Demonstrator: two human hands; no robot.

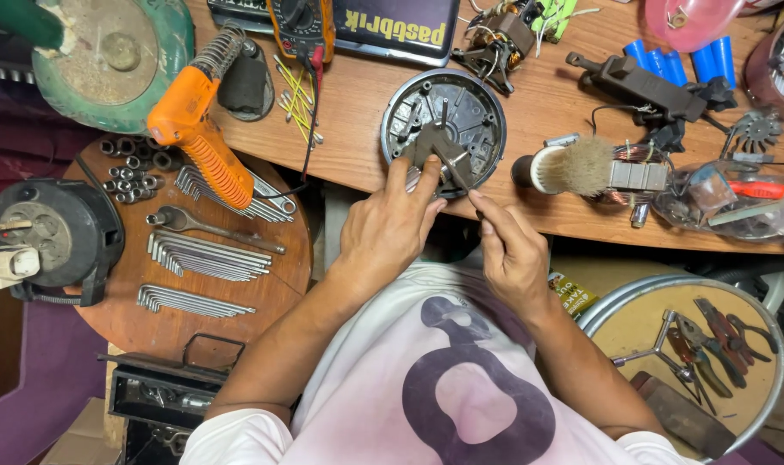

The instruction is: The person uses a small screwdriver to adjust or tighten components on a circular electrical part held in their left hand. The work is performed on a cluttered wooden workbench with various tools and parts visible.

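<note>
Centre of frame: round grey motor housing (444, 133) at the near edge of the table (366, 103), open face up. Left hand (390, 226) steadies its lower rim, fingers pressed on it. Right hand (511, 250) pinches a slender tool (457, 172) into the interior. Housing lies open, work unfinished. Brush (569, 168) just right.

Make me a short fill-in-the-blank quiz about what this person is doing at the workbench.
1. The left hand steadies a round ____ housing at the bench edge.
2. The right hand pokes a thin ____ into that housing.
3. The heat gun lying to the left is coloured ____.
4. Right of the housing lies a round ____ with pale bristles.

Missing words: metal; tool; orange; brush
</note>
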